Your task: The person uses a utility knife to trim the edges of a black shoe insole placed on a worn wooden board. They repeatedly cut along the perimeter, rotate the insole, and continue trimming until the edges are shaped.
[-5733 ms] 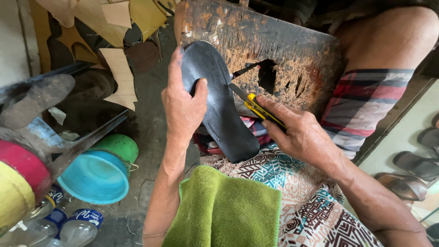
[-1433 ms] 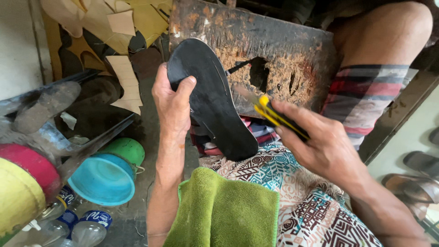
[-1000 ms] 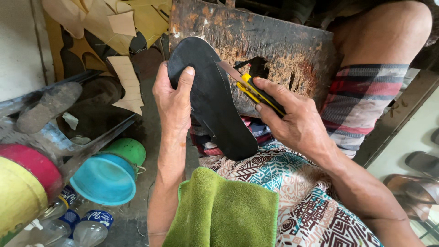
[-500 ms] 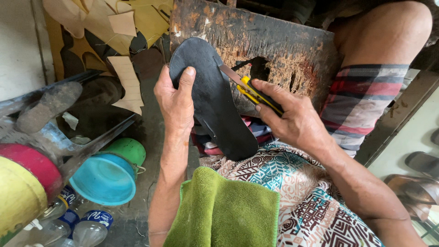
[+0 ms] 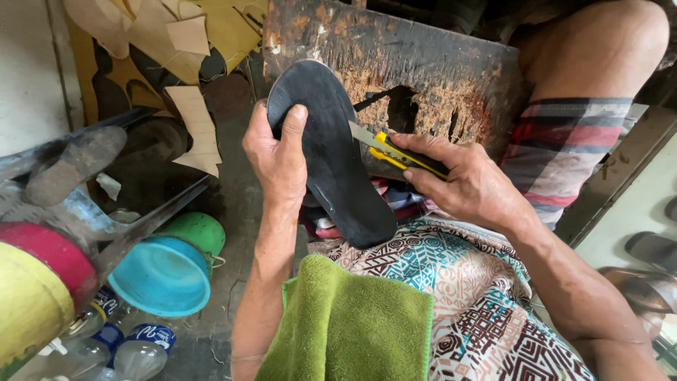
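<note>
The left hand (image 5: 278, 159) grasped a black sole (image 5: 331, 148) and held it upright, a little tilted, in front of a worn wooden board (image 5: 437, 63). The fingers were behind the sole and the thumb (image 5: 293, 130) lay pressed on its front face, near the left edge. The lower end of the sole was down near the lap, touching the folded cloths there; the rounded upper end stood in front of the top part of the board.

The right hand (image 5: 469, 187) was clenched around a yellow and black knife (image 5: 395, 149). The blade (image 5: 361, 134) was out and its tip met the right edge of the sole, about in the middle of its height. The knife pointed to the left and slightly up.

The board was dark and rough, with a hole (image 5: 402, 109) cut in it just behind the knife. A green towel (image 5: 352, 328) lay on the lap, over a patterned cloth (image 5: 465, 289), below the sole. The right leg wore checked shorts (image 5: 564, 152).

On the floor to the left stood a blue bowl (image 5: 159, 275) with a green bowl (image 5: 197, 233) just behind it, touching it. Some clear bottles with blue caps (image 5: 120, 346) lay near the bowls. Pieces of pale cut material (image 5: 194, 127) leaned against the wall behind. At the right edge, dark sandals (image 5: 652, 247) lay on a light floor.
</note>
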